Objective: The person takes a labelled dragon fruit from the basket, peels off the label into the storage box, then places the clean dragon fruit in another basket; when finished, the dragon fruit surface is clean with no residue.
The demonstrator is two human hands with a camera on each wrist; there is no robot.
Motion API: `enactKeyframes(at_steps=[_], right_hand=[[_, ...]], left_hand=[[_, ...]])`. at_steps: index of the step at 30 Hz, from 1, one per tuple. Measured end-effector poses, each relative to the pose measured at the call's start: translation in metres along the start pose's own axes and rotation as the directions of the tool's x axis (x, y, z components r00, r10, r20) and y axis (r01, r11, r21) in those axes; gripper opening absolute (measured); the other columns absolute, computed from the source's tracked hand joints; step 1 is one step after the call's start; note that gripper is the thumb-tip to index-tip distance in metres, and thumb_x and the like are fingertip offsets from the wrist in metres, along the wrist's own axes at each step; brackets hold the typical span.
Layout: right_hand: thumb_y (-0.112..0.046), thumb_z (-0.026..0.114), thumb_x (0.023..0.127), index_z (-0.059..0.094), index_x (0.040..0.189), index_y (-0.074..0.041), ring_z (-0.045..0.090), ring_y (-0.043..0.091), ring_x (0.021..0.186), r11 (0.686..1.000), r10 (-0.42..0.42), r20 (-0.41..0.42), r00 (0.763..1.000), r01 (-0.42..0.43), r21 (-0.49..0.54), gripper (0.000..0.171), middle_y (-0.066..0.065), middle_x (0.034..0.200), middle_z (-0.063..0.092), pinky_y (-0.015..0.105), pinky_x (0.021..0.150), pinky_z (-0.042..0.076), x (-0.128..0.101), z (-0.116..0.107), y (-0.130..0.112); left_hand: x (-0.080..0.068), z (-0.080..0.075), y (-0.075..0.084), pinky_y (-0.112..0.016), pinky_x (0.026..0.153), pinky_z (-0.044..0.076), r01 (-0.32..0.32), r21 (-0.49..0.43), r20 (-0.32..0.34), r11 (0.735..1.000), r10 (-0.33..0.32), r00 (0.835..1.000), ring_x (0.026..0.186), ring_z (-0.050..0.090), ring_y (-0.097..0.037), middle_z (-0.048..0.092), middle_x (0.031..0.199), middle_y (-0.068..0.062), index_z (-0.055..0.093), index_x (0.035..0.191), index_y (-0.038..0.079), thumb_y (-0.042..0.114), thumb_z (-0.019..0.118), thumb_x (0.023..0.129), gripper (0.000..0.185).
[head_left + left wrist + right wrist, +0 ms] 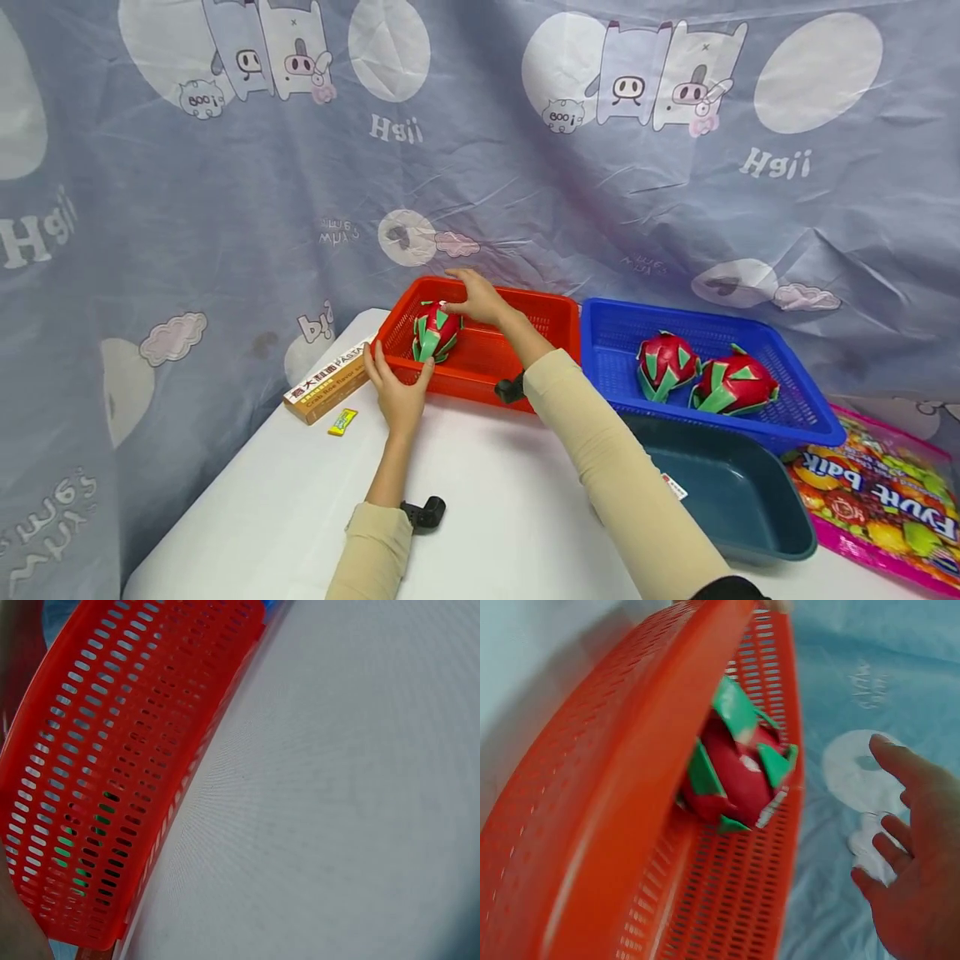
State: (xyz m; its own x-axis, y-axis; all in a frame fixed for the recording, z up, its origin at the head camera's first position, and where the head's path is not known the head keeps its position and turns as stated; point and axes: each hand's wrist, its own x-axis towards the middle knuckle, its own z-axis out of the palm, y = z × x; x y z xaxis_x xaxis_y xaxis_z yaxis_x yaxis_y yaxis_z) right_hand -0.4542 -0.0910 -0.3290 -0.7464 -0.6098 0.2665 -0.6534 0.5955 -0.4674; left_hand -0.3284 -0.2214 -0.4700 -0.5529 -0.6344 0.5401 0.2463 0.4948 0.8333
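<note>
One red dragon fruit [436, 332] with green scales lies at the left end of a red perforated basket [480, 381]. My left hand [399, 402] grips this basket's front left corner, thumb at the front rim and fingers around the left side. Over the basket's back rim is my right hand [480, 300], fingers spread and loosely bent, holding nothing. In the right wrist view that right hand [919, 855] is apart from the dragon fruit [739, 769]. The left wrist view shows the basket's slotted wall [112, 765], with green scales behind the slots.
A blue basket [611, 379] with two more dragon fruits [735, 383] stands to the right. Before it sits a dark green tub [750, 500], beside a bright fruit candy bag [877, 492]. A pasta box [330, 385] and small yellow packet [342, 422] lie left. A patterned curtain hangs behind.
</note>
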Motion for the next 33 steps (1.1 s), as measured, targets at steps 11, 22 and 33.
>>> enactKeyframes(at_steps=[11, 22, 33], right_hand=[[-0.040, 0.072, 0.072, 0.016, 0.144, -0.016, 0.017, 0.020, 0.135, 0.998, 0.021, 0.171, 0.985, -0.011, -0.060, 0.094, 0.005, 0.148, 0.018, 0.037, 0.108, 0.021, 0.017, 0.041, 0.023], [-0.042, 0.072, 0.071, 0.012, 0.145, -0.015, 0.024, 0.021, 0.132, 0.995, 0.044, 0.237, 0.970, -0.022, -0.094, 0.099, 0.004, 0.147, 0.021, 0.034, 0.107, 0.023, 0.017, 0.062, 0.028], [-0.056, 0.069, 0.066, 0.025, 0.142, -0.017, 0.030, 0.025, 0.117, 0.946, 0.126, 0.133, 0.983, -0.078, -0.315, 0.096, 0.007, 0.134, 0.030, 0.038, 0.094, 0.037, 0.015, 0.064, 0.029]], left_hand=[[-0.005, 0.003, 0.005, -0.051, 0.086, 0.043, 0.002, -0.003, -0.005, 1.000, -0.002, 1.000, 0.130, 0.025, -0.020, 0.012, 0.148, 0.005, 0.029, 0.140, 0.013, 0.050, 0.071, 0.068, 0.092], [-0.003, 0.001, 0.003, -0.051, 0.085, 0.044, 0.007, -0.009, -0.007, 1.000, -0.007, 1.000, 0.130, 0.026, -0.019, 0.013, 0.147, 0.005, 0.031, 0.138, 0.012, 0.043, 0.074, 0.068, 0.088], [0.000, 0.003, -0.002, -0.048, 0.085, 0.045, -0.002, 0.004, -0.017, 1.000, 0.002, 1.000, 0.130, 0.024, -0.016, 0.013, 0.147, 0.006, 0.032, 0.138, 0.012, 0.050, 0.072, 0.067, 0.089]])
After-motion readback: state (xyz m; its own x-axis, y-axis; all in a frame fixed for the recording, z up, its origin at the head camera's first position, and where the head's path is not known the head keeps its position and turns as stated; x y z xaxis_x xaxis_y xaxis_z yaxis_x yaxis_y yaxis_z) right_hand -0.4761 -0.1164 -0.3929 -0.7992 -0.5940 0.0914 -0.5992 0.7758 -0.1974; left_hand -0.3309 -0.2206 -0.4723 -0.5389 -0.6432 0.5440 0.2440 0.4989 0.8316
